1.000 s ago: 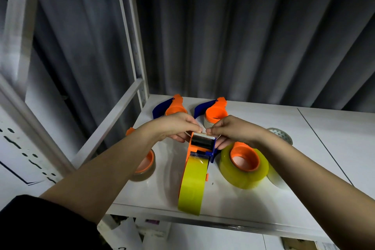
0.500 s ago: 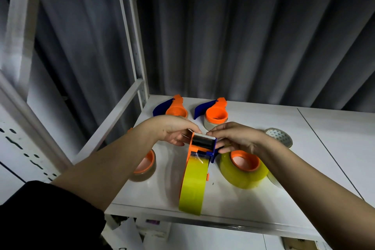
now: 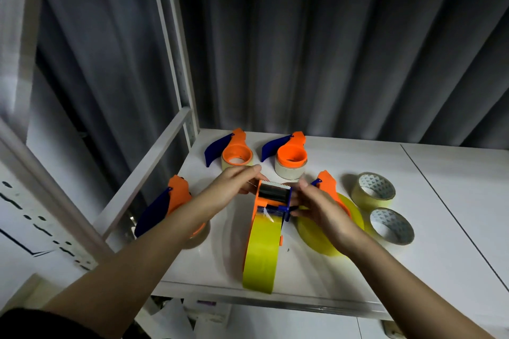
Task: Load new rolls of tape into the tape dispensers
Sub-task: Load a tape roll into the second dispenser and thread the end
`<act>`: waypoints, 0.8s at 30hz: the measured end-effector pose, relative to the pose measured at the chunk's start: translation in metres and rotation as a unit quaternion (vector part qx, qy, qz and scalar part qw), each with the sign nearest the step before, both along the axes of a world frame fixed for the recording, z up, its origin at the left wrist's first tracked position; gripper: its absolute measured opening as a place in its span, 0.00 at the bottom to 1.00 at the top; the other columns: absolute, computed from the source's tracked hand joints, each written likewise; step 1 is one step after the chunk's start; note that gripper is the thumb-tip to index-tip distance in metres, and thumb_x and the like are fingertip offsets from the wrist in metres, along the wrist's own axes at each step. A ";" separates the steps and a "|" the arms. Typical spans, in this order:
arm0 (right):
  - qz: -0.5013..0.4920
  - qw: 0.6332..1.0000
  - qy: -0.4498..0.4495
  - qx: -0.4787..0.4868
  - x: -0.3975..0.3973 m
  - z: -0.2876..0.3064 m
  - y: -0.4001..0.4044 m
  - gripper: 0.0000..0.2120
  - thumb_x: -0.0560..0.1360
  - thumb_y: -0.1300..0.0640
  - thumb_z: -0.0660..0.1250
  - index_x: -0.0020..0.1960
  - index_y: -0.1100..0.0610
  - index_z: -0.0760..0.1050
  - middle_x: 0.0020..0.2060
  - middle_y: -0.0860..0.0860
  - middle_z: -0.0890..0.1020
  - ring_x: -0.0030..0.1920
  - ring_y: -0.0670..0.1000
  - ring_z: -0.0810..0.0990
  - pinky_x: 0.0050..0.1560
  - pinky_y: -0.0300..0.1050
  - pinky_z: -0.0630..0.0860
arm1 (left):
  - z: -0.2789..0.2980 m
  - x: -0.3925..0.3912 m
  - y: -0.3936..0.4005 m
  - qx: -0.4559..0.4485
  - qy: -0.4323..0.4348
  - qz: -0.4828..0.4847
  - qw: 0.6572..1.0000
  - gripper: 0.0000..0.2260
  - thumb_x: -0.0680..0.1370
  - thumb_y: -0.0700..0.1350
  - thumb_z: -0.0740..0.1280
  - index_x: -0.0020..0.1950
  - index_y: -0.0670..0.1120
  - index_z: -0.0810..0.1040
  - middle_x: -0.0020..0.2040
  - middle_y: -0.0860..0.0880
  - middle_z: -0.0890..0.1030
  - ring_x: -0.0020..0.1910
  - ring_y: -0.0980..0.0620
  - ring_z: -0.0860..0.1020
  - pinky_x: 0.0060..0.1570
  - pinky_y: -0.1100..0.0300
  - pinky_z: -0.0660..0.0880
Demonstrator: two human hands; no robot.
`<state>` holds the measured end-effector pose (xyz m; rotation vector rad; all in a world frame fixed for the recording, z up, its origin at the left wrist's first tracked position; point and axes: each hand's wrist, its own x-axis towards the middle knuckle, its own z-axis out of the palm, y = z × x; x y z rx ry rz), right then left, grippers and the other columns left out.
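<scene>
Tape dispensers, orange plastic with blue guards, lie about the white shelf board (image 3: 358,270); I take the one with the big yellow-green roll (image 3: 261,253), standing on edge at the front of the board, as my landmark and as the one in hand. Its orange-and-blue dispenser head (image 3: 272,197) sits on top of the roll, serrated blade facing away. My left hand (image 3: 234,187) holds the head's left side, fingers curled at the blade; my right hand (image 3: 316,209) holds its right side, though I cannot tell whether those fingers pinch the tape end or only steady the frame. Right of the landmark a second yellow roll in its dispenser (image 3: 327,234) lies flat, touching nothing I can confirm. Risks, as I judge them: the upright roll tips or rolls off the near edge; the loose tape end sticks back on itself; a fingertip catches the teeth.
</scene>
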<state>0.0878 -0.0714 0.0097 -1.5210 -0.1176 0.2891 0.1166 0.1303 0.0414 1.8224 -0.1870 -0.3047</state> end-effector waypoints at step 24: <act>0.034 0.999 -0.025 0.030 -0.004 -0.015 0.005 0.19 0.69 0.65 0.73 0.59 0.58 0.77 0.50 0.49 0.85 0.54 0.48 0.82 0.51 0.36 0.76 | -0.023 -0.006 0.018 -0.023 -0.008 -0.088 0.996 0.22 0.73 0.34 0.71 0.65 0.41 0.72 0.60 0.45 0.80 0.59 0.51 0.79 0.59 0.60 0.76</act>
